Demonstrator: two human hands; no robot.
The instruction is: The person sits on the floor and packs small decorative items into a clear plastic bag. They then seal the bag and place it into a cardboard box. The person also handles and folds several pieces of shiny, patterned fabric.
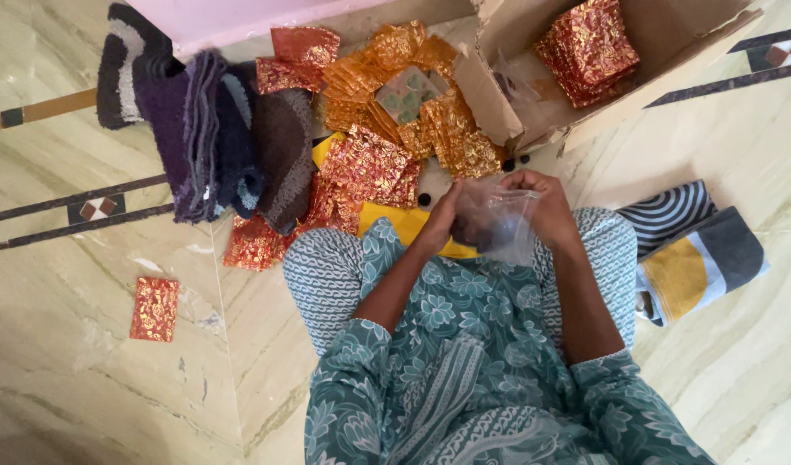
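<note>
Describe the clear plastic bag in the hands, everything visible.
The clear plastic bag is small, thin and see-through, crinkled, with glare on its surface. Something dark shows inside it; what it is cannot be told. It is held up over the person's lap, above a yellow sheet on the floor. Both hands grip it: the left hand at its left side, the right hand at the top and right edge. Whether its mouth is open is unclear.

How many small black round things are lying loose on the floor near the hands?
3 can be seen: one black bead beside the red foil pouches, and two by the cardboard box. More may be hidden under the pouches or hands.
</note>
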